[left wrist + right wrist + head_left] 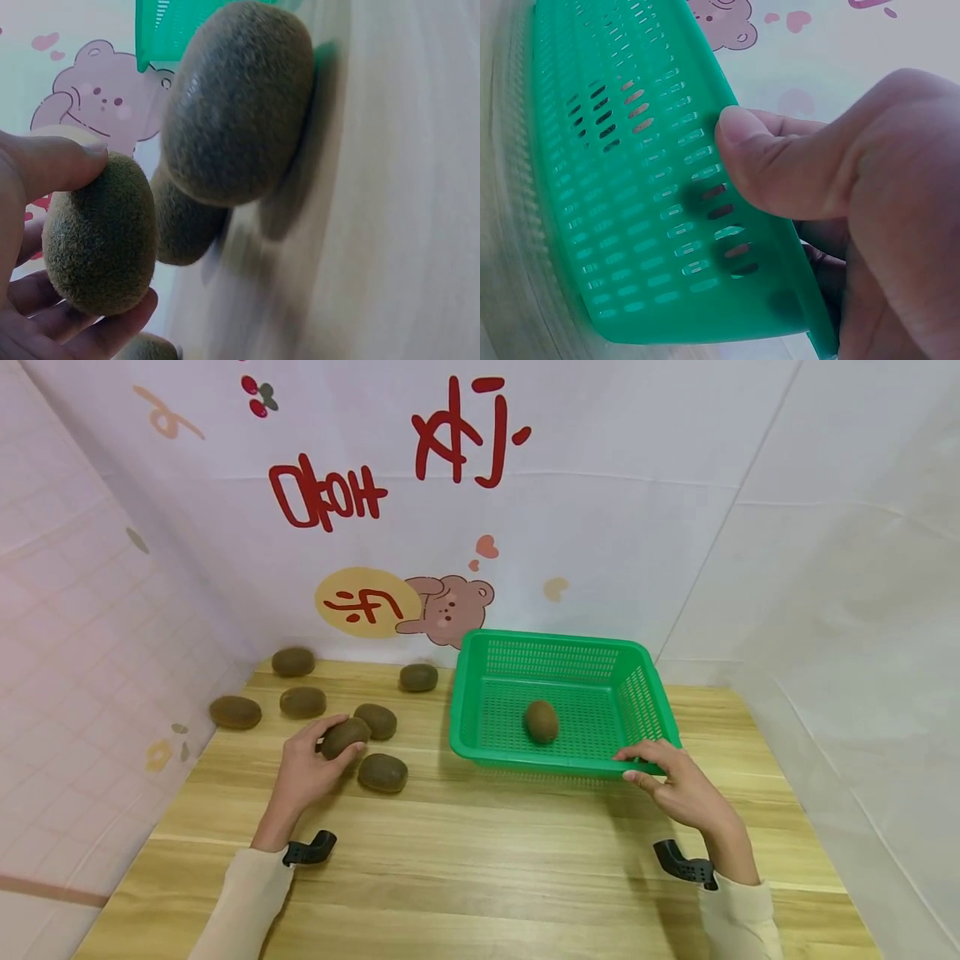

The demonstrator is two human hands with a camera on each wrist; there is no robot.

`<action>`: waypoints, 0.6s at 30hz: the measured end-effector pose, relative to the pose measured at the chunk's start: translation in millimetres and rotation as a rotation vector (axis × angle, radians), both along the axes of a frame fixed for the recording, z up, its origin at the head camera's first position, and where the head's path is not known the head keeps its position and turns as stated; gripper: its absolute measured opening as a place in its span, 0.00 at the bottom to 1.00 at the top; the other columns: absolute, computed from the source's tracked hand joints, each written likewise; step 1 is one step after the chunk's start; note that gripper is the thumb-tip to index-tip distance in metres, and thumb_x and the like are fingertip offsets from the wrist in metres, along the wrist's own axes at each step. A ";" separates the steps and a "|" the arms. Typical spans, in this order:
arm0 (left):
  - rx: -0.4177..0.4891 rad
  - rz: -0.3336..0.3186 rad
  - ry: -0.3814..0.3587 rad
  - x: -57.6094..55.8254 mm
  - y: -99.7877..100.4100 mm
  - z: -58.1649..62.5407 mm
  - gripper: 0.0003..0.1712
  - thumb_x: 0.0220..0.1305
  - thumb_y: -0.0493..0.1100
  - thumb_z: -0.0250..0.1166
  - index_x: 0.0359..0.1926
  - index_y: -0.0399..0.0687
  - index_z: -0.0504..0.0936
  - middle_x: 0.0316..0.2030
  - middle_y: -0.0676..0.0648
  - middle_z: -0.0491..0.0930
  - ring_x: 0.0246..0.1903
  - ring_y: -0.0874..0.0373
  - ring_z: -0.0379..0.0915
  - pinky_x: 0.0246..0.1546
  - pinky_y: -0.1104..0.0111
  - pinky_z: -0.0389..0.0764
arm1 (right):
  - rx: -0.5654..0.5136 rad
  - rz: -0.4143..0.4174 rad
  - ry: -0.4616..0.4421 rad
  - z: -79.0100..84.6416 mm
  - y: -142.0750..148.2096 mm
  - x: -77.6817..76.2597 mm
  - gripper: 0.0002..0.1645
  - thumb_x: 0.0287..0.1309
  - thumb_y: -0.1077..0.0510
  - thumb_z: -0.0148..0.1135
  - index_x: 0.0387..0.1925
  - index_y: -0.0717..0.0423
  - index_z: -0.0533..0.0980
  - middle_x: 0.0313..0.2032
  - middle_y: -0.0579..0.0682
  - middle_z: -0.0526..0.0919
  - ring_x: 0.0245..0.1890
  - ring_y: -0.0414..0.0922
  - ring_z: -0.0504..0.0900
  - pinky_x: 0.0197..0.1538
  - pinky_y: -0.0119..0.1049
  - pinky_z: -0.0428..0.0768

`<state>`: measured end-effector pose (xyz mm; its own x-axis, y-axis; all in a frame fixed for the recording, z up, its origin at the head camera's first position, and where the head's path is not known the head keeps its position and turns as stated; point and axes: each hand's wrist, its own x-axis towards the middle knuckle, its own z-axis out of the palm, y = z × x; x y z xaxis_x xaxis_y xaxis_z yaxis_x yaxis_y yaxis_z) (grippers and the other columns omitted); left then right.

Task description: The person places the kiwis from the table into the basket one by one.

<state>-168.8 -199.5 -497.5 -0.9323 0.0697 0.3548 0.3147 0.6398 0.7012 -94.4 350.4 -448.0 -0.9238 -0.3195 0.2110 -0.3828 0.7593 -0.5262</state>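
Note:
My left hand (313,767) pinches a brown fuzzy kiwi (346,739) between thumb and fingers; the left wrist view shows this held kiwi (101,236) up close. Right beside it on the table are two more kiwis, one behind (377,721) and one nearer me (383,773). On the right, my right hand (686,787) grips the front rim of a green plastic basket (540,762) near its right corner. In the right wrist view the thumb (742,139) lies over the outside of the rim, with the fingers inside. A single kiwi (542,722) lies on the basket floor.
Several other kiwis lie at the back left, among them one by the left edge (236,712) and one close to the basket (417,677). A printed white cloth (600,552) rises behind the wooden table (480,868) and along both sides.

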 end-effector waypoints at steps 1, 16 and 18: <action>-0.001 -0.001 0.004 -0.1 0.8 1.0 0.29 0.60 0.42 0.77 0.61 0.39 0.81 0.56 0.38 0.84 0.52 0.42 0.82 0.43 0.60 0.81 | 0.000 -0.002 -0.002 0.1 -0.1 0.2 0.14 0.66 0.62 0.66 0.53 0.51 0.83 0.50 0.43 0.85 0.53 0.46 0.76 0.55 0.41 0.73; 0.059 -0.048 -0.018 -5.2 22.7 21.3 0.29 0.62 0.47 0.76 0.62 0.46 0.82 0.56 0.41 0.84 0.53 0.47 0.81 0.45 0.59 0.81 | 0.012 0.011 0.021 2.9 -1.4 0.9 0.16 0.63 0.63 0.69 0.53 0.52 0.83 0.50 0.43 0.85 0.53 0.42 0.75 0.54 0.41 0.75; 0.070 -0.062 -0.031 -5.8 26.0 23.6 0.29 0.62 0.48 0.75 0.62 0.47 0.82 0.56 0.42 0.84 0.53 0.48 0.81 0.45 0.59 0.81 | 0.010 0.011 0.018 3.2 -1.7 1.2 0.17 0.63 0.63 0.68 0.53 0.50 0.82 0.50 0.43 0.85 0.53 0.43 0.75 0.54 0.41 0.75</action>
<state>-174.6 -173.4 -473.9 -0.9377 0.1038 0.3316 0.3294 0.5691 0.7534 -93.2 348.7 -444.7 -0.9164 -0.3314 0.2243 -0.4002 0.7602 -0.5119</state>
